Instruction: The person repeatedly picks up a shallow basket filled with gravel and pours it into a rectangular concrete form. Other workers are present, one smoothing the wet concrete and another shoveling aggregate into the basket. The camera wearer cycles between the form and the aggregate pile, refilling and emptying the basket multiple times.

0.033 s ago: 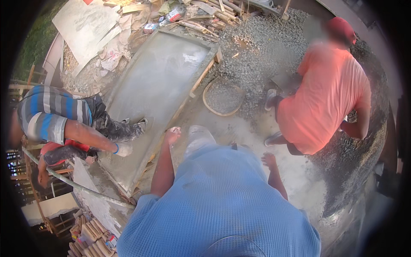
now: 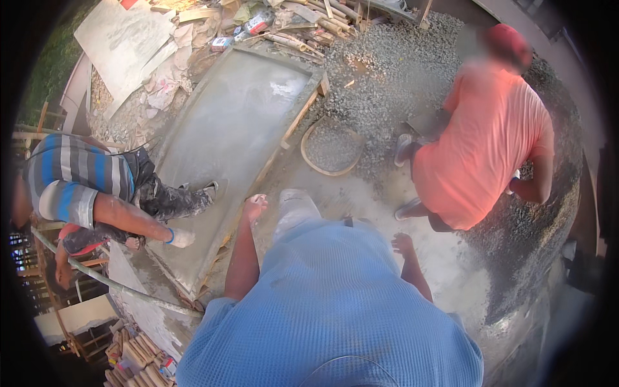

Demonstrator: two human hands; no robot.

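Note:
My left hand (image 2: pixel 256 206) hangs beside the wooden edge of a formwork bed (image 2: pixel 233 138) filled with smooth wet grey concrete. Its fingers are loosely bent, and nothing shows in them. On the other side of my blue shirt, my right hand (image 2: pixel 403 244) hangs over the grey floor, also with loosely bent fingers and no visible object. A round sieve or shallow basket with a pale rim (image 2: pixel 328 172) lies ahead of me, between the bed and a gravel heap (image 2: pixel 403 71), with grey material inside it.
At left, a person in a striped shirt (image 2: pixel 71 171) bends over the bed; another person's red sleeve (image 2: pixel 69 230) shows below. A person in an orange shirt (image 2: pixel 487 142) stoops by the gravel at right. A hose (image 2: pixel 129 287) curves past the near left; wood scraps (image 2: pixel 296 39) lie beyond.
The whole view has shifted slightly, so most things sit a little farther left. My right hand's fingers look a bit more curled.

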